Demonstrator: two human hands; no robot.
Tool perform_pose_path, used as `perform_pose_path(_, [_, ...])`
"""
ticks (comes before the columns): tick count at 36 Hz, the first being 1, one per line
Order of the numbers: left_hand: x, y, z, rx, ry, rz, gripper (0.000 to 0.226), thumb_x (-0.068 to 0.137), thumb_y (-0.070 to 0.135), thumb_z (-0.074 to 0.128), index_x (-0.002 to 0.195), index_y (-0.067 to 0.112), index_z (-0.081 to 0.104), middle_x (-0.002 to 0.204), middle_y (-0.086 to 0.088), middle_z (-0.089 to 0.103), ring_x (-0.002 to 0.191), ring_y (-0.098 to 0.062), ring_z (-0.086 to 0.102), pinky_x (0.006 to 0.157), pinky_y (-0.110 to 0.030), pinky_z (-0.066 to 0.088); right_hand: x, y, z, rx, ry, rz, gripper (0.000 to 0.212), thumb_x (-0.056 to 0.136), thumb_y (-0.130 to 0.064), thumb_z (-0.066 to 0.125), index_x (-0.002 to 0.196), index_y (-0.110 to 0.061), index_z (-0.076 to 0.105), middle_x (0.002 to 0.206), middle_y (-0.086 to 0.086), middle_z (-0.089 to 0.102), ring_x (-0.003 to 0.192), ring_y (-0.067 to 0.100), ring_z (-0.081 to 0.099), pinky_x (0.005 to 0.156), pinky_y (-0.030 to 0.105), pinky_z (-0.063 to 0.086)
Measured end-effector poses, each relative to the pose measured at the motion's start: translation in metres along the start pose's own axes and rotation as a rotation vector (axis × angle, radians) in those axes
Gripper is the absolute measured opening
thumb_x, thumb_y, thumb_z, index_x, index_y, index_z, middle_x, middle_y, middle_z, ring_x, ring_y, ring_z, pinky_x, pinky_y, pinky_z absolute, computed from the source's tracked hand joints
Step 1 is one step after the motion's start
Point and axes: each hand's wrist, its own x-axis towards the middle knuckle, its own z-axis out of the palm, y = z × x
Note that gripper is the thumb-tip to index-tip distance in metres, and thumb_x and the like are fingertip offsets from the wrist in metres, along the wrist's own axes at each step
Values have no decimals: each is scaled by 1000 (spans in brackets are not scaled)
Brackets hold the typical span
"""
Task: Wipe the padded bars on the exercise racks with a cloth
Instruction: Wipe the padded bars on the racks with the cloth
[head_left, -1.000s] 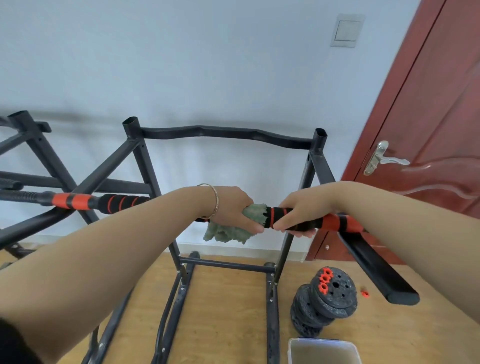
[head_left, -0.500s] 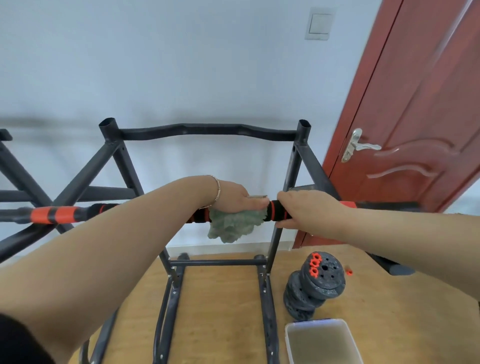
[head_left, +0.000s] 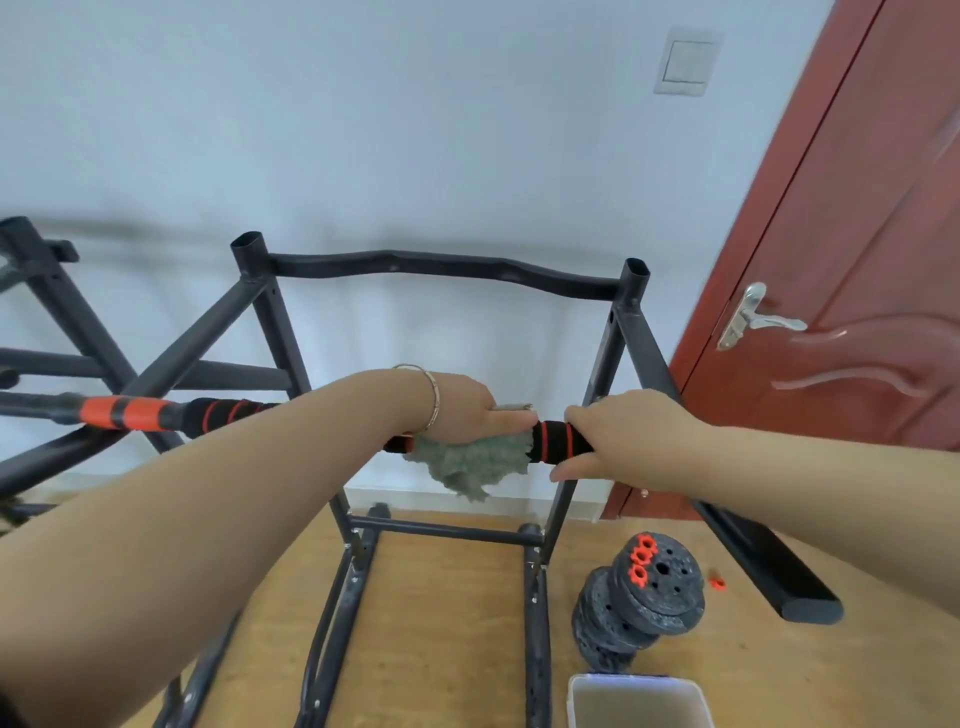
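The left hand (head_left: 462, 410) gripped a fluffy grey-green cloth (head_left: 467, 462), fingers curled over it and clamping it round the black foam-padded bar with orange-red rings (head_left: 561, 441). The cloth's ragged lower edge hung free beneath the bar. The right hand (head_left: 628, 441) was closed round the same bar just beside it, with only a short strip of bare foam between the two hands. To the left, the padding ran on behind the forearm to an orange section. The bar lay across the dark metal exercise rack (head_left: 441, 267), with open air below down to the wooden floor (head_left: 441, 623). A stack of black weight plates (head_left: 649, 587) leaned near the rack's right foot, and a white plastic tub (head_left: 639, 701) sat at the lower edge of view.
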Motion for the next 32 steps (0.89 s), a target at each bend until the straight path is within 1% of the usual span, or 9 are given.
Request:
perform_pose_path(2, [1, 1, 1, 3, 1, -18, 81, 87, 79, 11, 80, 13, 59, 71, -3, 58, 67, -18, 55, 69, -30, 44, -2, 0, 6, -70, 83, -27, 56, 86, -80, 42, 95, -25, 39, 80, -6, 56, 71, 15, 60, 59, 29, 49])
perform_pose_path(11, [-7, 1, 20, 116, 201, -25, 86, 84, 79, 4, 87, 14, 62, 76, -5, 66, 74, -20, 63, 77, -38, 53, 20, 23, -25, 557, -466, -124, 50, 95, -70, 40, 106, -27, 64, 86, -9, 77, 85, 12, 68, 86, 27, 51])
perform_pose_path(14, [-9, 2, 18, 178, 206, -64, 79, 91, 74, 5, 87, 17, 61, 72, -3, 63, 75, -22, 65, 75, -38, 54, 20, 21, -22, 453, -339, -183, 53, 93, -70, 45, 102, -20, 62, 82, 1, 74, 78, 15, 67, 79, 28, 52])
perform_pose_path(16, [-13, 1, 14, 258, 221, -89, 61, 98, 64, 7, 78, 25, 49, 68, -2, 58, 75, -23, 66, 73, -37, 54, 15, 10, -11, 122, -75, -166, 57, 92, -74, 41, 98, -19, 53, 73, 0, 63, 75, 20, 61, 73, 31, 46])
perform_pose_path(19, [-15, -4, 14, 297, 267, -155, 54, 103, 53, 8, 77, 26, 47, 65, -1, 55, 66, -21, 62, 66, -35, 54, 9, -5, 3, -196, 232, -156, 60, 93, -75, 33, 105, -19, 47, 73, -5, 47, 73, 21, 49, 83, 37, 40])
perform_pose_path(22, [-12, -5, 23, 390, 334, -148, 25, 105, 38, 24, 111, 21, 41, 67, -1, 53, 57, -19, 51, 51, -30, 43, 18, 4, -18, 18, -15, -168, 65, 89, -79, 35, 104, -18, 51, 79, -5, 55, 75, 17, 53, 82, 36, 43])
perform_pose_path(27, [-10, -4, 31, 470, 367, -163, 27, 102, 33, 29, 114, 15, 46, 67, 1, 52, 56, -18, 50, 45, -27, 32, 46, 13, -30, 548, -377, -237, 57, 95, -72, 39, 106, -23, 65, 95, -8, 77, 85, 16, 70, 83, 29, 56])
perform_pose_path(30, [-12, -2, 32, 434, 399, -192, 43, 102, 35, 14, 106, 16, 52, 65, 1, 49, 54, -17, 46, 46, -27, 28, 45, 12, -25, 581, -348, -270, 49, 97, -66, 42, 102, -21, 60, 89, -3, 76, 78, 14, 66, 81, 31, 54])
perform_pose_path(32, [-17, -7, 33, 459, 456, -205, 39, 104, 35, 16, 104, 16, 50, 65, 2, 49, 54, -18, 47, 45, -27, 27, 39, 4, -18, 364, -173, -249, 53, 96, -69, 40, 97, -18, 53, 80, -1, 68, 77, 18, 59, 83, 35, 49])
